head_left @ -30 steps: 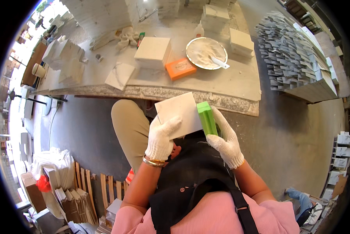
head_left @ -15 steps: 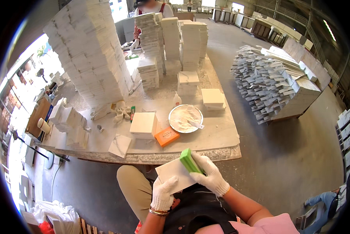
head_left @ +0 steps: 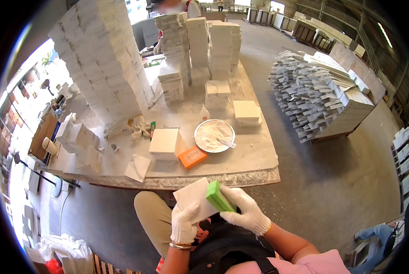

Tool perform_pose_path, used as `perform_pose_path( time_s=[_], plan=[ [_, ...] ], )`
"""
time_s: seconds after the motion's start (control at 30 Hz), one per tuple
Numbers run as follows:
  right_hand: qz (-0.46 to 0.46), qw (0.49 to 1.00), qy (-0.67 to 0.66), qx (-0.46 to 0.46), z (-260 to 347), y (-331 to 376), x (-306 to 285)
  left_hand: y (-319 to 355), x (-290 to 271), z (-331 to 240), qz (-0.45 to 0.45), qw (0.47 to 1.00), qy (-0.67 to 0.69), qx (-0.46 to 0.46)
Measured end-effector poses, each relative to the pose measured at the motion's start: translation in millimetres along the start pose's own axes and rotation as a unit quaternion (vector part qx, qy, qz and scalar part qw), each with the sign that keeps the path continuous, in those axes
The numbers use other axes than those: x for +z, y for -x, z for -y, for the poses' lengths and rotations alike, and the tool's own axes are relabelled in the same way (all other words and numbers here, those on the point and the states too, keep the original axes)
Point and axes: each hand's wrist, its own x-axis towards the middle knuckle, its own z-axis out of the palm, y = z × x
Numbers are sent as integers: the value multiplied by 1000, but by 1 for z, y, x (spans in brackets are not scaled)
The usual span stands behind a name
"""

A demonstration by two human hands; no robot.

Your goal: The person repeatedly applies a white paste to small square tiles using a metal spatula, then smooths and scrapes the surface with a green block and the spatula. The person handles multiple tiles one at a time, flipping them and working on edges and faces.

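The gloved left hand (head_left: pixel 184 223) grips a white tile (head_left: pixel 191 201) over the lap, near the table (head_left: pixel 254 157) edge. The gloved right hand (head_left: pixel 245 212) closes around a green block (head_left: pixel 219 196) pressed on the tile's right side.

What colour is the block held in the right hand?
Bright green block, clearest in the head view.

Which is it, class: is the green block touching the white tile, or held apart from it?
Touching. The head view shows the green block, gripped in the right hand, lying against the white tile that the left hand holds, with no gap between them.
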Motion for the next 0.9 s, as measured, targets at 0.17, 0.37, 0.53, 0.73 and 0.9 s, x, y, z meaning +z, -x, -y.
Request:
perform_pose_path(
  time_s=[0.17,0.37,0.53,0.73,0.9],
  plan=[
    [-42,998,-15,36,-14,-12,5,-3,-6,12,-4,1000,-6,-25],
    [21,1000,-6,0,0,2,6,-8,-11,-2,9,1000,10,-23],
    [-80,991,-68,77,-21,-19,3,-4,-8,19,16,998,4,-62],
    [33,999,19,-10,1,0,4,-14,-6,-3,2,998,51,-47],
    [-93,985,-111,96,-19,-21,1,-8,-8,20,13,996,-4,-84]
  ],
)
